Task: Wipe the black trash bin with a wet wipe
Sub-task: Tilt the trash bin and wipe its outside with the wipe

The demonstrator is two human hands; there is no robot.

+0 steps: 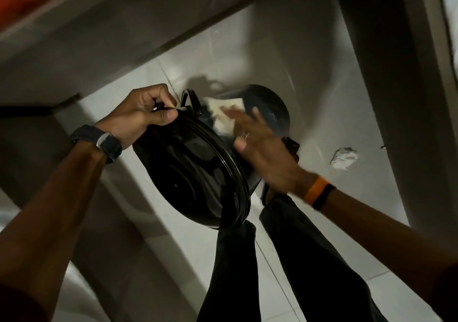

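The black trash bin [195,170] is tilted on its side above the white tiled floor, its round lid facing me. My left hand [143,113] grips the lid's upper rim near the handle. My right hand [260,143] lies flat on the bin's side, fingers spread and blurred, pressing a white wet wipe [223,113] against the bin. Part of the wipe is hidden under my fingers. The bin's far end [270,106] shows beyond the wipe.
A crumpled white wipe [344,157] lies on the floor to the right. My legs in dark trousers [309,259] stand below the bin. A grey wall [124,56] runs along the left and another closes the right side.
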